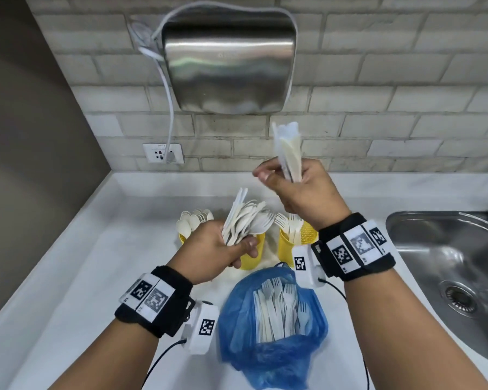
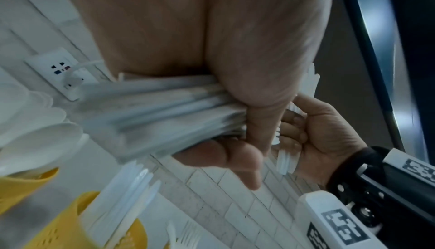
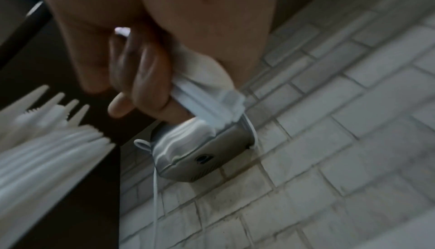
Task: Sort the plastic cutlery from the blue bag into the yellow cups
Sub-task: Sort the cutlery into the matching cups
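Head view showed a crumpled blue plastic bag (image 1: 273,327) nearest the person, lying open on the white countertop (image 1: 76,277); white plastic forks (image 1: 279,308) lay inside it. Just beyond the bag stood three yellow perforated plastic cups. The left cup (image 1: 184,238) held white plastic spoons (image 1: 193,218). The middle cup (image 1: 252,254) was partly hidden behind the left hand (image 1: 217,251). The right cup (image 1: 293,243) held upright white forks.

The left hand, above the middle cup, had its fingers and thumb curled tightly round a mixed bundle of white plastic cutlery (image 1: 245,220), which fanned out beyond the fist. The left wrist view confirmed this grasp on the handles (image 2: 164,104).

The right hand (image 1: 302,192) was raised beyond and above the cups. Its fingers were wrapped round a small upright bunch of white plastic knives (image 1: 289,149); the right wrist view showed the fingers (image 3: 146,78) folded over them.

To the right of the bag lay a stainless steel sink (image 1: 448,271). On the grey brick wall (image 1: 406,108) beyond the cups hung a steel hand dryer (image 1: 228,60), with a white wall socket (image 1: 163,157) to its lower left.
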A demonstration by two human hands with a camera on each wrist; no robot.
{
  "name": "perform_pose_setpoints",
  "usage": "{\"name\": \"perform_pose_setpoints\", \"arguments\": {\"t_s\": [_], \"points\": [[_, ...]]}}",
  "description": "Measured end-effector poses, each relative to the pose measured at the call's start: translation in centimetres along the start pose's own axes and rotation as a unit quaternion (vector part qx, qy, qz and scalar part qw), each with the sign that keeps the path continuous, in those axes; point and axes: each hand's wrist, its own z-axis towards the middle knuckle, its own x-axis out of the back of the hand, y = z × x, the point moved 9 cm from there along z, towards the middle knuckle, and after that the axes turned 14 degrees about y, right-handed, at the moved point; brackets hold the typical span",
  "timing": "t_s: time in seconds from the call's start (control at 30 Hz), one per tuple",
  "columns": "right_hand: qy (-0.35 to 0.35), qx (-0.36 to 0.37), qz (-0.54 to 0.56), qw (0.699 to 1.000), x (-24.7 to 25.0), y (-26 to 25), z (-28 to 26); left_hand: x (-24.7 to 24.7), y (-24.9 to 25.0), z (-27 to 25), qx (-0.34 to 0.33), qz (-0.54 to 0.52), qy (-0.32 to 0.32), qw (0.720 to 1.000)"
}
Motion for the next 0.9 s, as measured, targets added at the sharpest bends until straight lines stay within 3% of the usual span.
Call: {"name": "perform_pose_setpoints", "arguments": {"t_s": [0.13,0.4,0.6,0.8,0.9], "points": [[-0.117,0.018,-0.073,0.990,-1.8,-0.3,-0.2,0.2,0.6,0.1,0.000,0.022,-0.001,1.000],[-0.197,0.008,-0.050,0.979,-3.1,0.1,-0.6,-0.4,0.6,-0.7,0.008,0.030,-0.071,0.997],[-0.188,0.014,0.011,0.982,-3.0,0.0,-0.5,-0.5,0.4,-0.8,0.013,-0.008,-0.082,0.997],[-0.105,-0.055,0.153,0.981,-1.3,1.5,0.1,0.0,0.1,-0.8,0.001,-0.004,-0.085,0.996],[-0.141,-0.084,0.139,0.977,-2.1,2.2,-0.3,-0.4,0.1,-1.0,0.011,-0.020,-0.101,0.995]]}}
